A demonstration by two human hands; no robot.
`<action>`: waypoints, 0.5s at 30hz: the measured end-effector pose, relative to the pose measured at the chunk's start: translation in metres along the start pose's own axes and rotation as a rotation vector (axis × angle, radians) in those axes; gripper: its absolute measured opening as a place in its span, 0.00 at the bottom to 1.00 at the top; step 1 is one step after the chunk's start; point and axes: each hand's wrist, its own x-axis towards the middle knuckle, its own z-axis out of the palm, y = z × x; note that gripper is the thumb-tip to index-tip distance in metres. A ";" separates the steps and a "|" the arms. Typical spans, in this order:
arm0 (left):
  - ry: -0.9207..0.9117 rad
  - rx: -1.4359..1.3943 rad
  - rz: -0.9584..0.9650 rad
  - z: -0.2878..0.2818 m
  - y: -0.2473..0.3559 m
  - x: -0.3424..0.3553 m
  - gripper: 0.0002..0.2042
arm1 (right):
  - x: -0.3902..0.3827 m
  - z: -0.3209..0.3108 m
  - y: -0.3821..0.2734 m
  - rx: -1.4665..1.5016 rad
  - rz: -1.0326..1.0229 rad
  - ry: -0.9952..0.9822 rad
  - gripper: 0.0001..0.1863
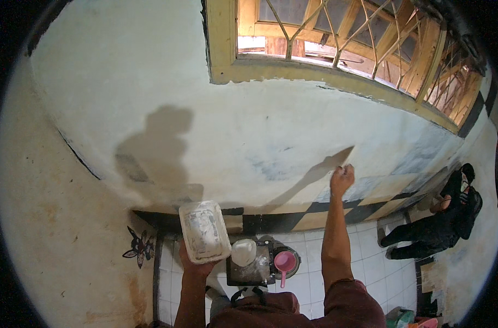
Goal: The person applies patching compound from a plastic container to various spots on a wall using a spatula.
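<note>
Arm (337,240) extended, right hand (342,179) grips tool (346,160) near wall (293,126).

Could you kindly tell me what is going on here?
A person facing a patchy wall below a yellow-framed window holds a smeared white tub in the left hand. The right hand is raised at the wall, seemingly gripping a thin tool, hard to make out. Below are a round white container and a pink dipper. Another person in dark clothes is off to the right.
</note>
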 end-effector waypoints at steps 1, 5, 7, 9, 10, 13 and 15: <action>-0.028 -0.008 -0.003 -0.001 0.003 -0.002 0.29 | -0.007 0.015 0.000 0.039 -0.067 -0.006 0.05; -0.087 -0.009 0.021 0.004 0.007 -0.005 0.30 | -0.113 0.096 -0.081 0.244 -0.114 -0.309 0.08; -0.040 0.105 0.067 0.007 0.004 -0.006 0.29 | -0.178 0.120 -0.115 0.194 -0.320 -0.558 0.13; 0.004 0.101 0.062 0.007 0.001 -0.005 0.30 | -0.234 0.122 -0.148 0.217 -0.400 -0.844 0.20; 0.020 0.041 0.030 0.009 0.000 -0.002 0.30 | -0.249 0.119 -0.151 0.276 -0.393 -0.909 0.24; 0.021 0.001 0.043 -0.004 0.011 -0.007 0.30 | -0.245 0.078 -0.206 0.463 -0.248 -0.987 0.24; -0.002 0.113 0.074 -0.004 0.006 -0.005 0.31 | -0.231 0.059 -0.177 0.492 -0.325 -0.802 0.24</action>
